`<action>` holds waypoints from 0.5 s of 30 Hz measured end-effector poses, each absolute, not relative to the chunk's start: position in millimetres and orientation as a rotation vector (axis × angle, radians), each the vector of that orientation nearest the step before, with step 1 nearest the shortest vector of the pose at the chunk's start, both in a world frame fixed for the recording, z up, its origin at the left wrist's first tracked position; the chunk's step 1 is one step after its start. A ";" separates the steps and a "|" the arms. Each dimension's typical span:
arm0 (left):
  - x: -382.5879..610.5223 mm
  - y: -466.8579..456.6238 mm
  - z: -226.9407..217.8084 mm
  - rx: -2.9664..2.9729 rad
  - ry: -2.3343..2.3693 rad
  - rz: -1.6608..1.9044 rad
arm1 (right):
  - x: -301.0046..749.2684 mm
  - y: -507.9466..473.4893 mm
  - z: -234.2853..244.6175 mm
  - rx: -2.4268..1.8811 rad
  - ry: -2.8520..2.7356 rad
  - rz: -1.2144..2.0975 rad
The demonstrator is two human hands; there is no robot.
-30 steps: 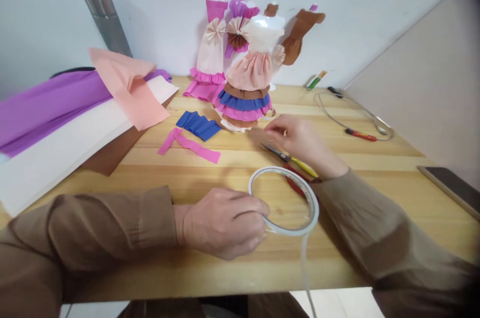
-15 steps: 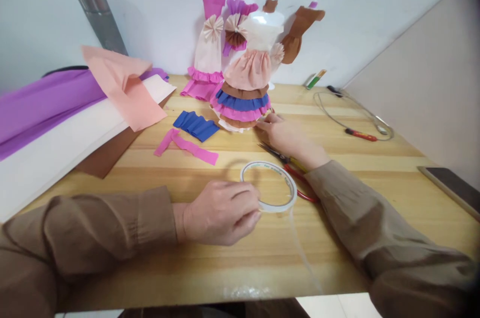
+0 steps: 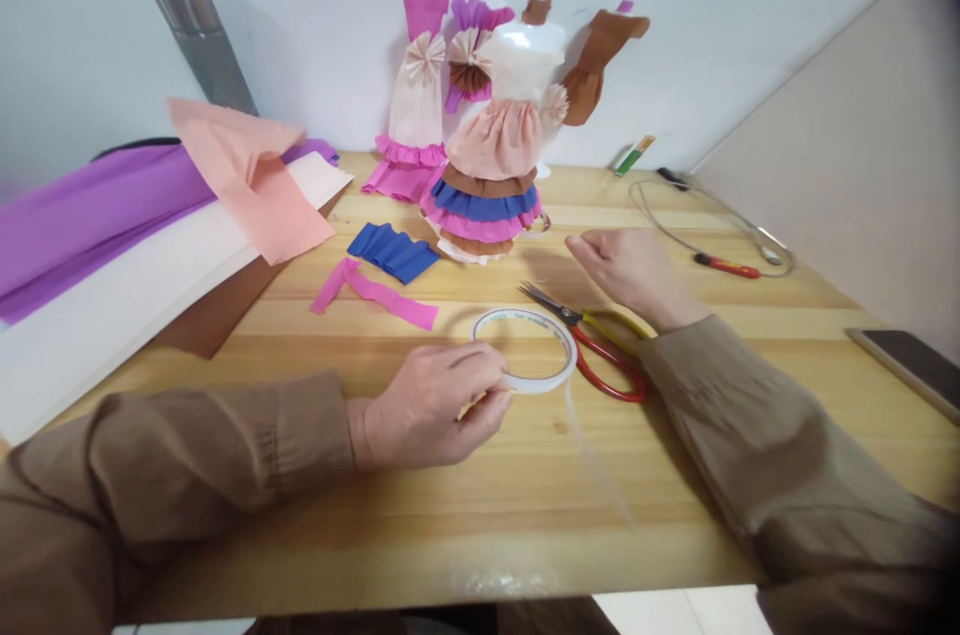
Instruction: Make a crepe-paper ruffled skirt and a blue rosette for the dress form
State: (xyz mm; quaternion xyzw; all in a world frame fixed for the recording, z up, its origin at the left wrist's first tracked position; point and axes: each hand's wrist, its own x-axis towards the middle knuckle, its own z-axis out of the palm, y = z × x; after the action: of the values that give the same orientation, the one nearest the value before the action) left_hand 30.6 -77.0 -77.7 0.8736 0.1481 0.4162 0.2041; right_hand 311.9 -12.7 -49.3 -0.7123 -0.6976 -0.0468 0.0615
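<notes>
My left hand pinches the near left edge of a white tape roll, held above the table's front part. A thin, pale strip of tape trails down from the roll. My right hand hovers behind the scissors with its fingers curled in; whatever they hold, if anything, is hidden. The scissors, with red and yellow handles, lie partly beneath my right wrist. Behind the hands stands a doll-size dress form in a layered skirt of peach, brown, blue and pink ruffles.
Left of the dress lie a pleated blue strip and a pink strip. Coloured paper sheets cover the left side. More dressed forms line the wall. A cable, a red-handled tool and a phone are at right.
My right hand has pulled away from the skirt's hem, moving right and uncovering more of the scissors. My left hand has brought the tape roll slightly up and left.
</notes>
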 end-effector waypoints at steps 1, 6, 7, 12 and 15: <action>30.8 -76.7 -77.8 2.432 0.416 1.163 | 313.6 -13.0 -48.2 -2.140 -2.094 -0.122; 32.2 -74.9 -79.0 2.417 0.430 1.182 | 321.4 -11.4 -49.9 -2.008 -2.231 0.053; 32.5 -74.6 -79.1 2.415 0.436 1.187 | 321.7 -11.4 -50.8 -2.005 -2.270 0.091; 33.2 -72.9 -79.4 2.398 0.460 1.177 | 316.4 -13.6 -53.4 -2.063 -2.412 0.018; 33.1 -72.5 -79.5 2.382 0.471 1.169 | 313.6 -14.8 -54.7 -2.098 -2.420 -0.047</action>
State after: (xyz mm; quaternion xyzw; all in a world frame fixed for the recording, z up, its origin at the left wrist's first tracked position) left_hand 33.1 -72.5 -79.5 0.8619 0.1706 0.4231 0.2214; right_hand 313.6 -14.8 -54.7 -0.6547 -0.7551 -0.0147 -0.0309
